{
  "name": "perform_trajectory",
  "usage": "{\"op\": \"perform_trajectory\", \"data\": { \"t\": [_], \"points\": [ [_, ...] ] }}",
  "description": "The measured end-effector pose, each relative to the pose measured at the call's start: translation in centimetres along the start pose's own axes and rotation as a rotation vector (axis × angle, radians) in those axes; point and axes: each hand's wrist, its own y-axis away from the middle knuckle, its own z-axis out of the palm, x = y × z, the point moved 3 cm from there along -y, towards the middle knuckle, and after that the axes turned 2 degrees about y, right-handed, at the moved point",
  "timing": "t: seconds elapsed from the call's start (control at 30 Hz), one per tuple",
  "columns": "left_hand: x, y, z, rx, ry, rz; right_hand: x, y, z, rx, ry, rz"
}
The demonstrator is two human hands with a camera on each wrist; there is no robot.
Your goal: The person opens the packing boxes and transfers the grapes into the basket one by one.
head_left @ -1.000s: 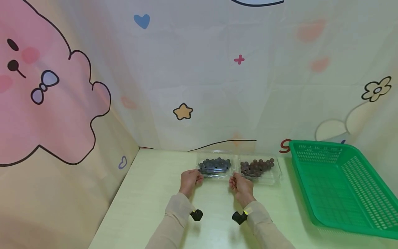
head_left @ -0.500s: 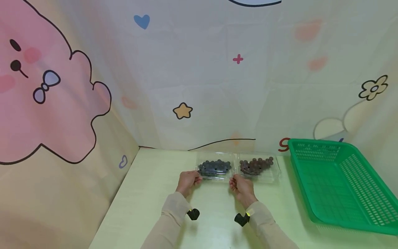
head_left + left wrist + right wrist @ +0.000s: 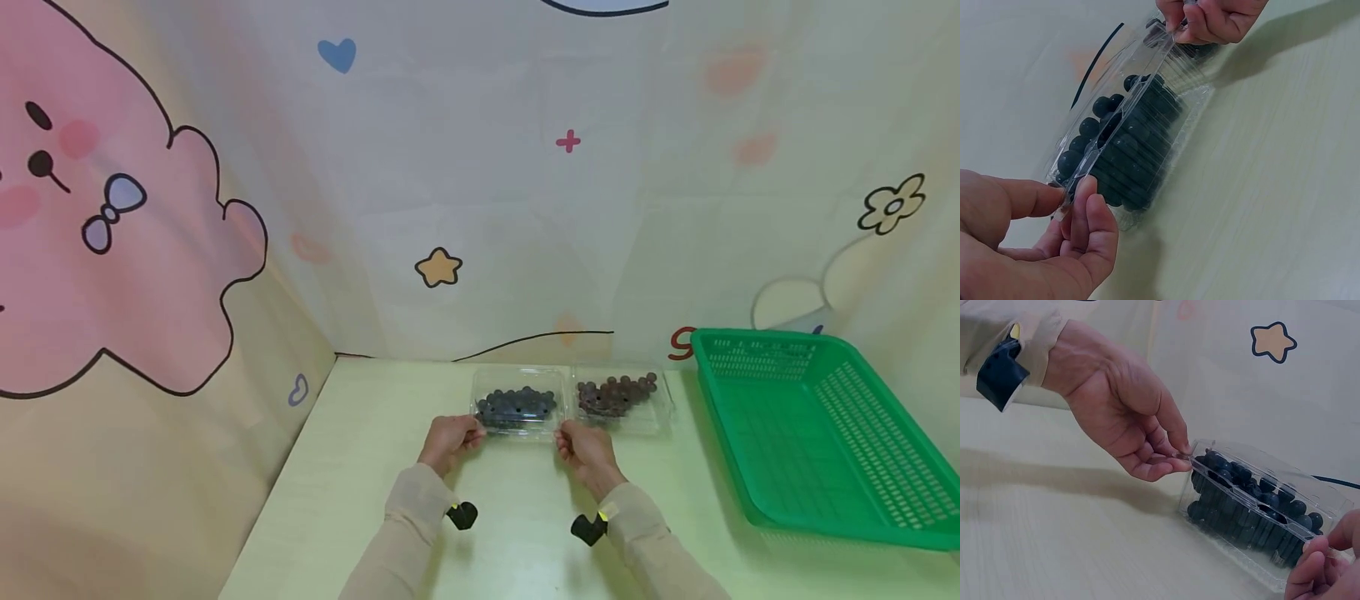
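Left hand: the person's left hand pinches the near rim of the first box between thumb and fingers, at about 8 o'clock on it.
Right hand: the person's right hand pinches the same rim at about 4 o'clock.
Held box: a see-through rectangular plastic box, between the hands on the pale yellow-green worktop, near its far edge. Whether the lid is latched cannot be told.
Dark grapes: round blue-black grapes fill that box.
Second box: a similar see-through plastic box with reddish-purple round grapes, just beside the first at 3 o'clock.
Basket: a bright green rectangular perforated plastic basket, further out between 3 and 4 o'clock.
Backdrop: a pale cartoon-printed curtain at 12 o'clock.
Risks: uneven pressure could flex the thin rim and leave one corner loose; a slipping pinch could tip the grapes; the right hand's knuckles could nudge the second box.
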Motion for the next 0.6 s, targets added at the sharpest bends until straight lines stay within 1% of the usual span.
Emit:
{"op": "perform_trajectory", "data": {
  "t": [0.13,0.33,0.6],
  "points": [
    [-0.13,0.14,-0.18,-0.018,-0.005,-0.018,-0.01,0.11,-0.16,-0.009,0.043,-0.017],
    [-0.33,0.27,-0.29,-0.013,-0.02,-0.035,0.02,0.38,-0.41,-0.05,0.079,-0.042],
    [-0.39,0.77,-0.32,-0.016,-0.002,-0.047,0.11,0.59,-0.7,-0.079,0.121,-0.059]
  ]
}}
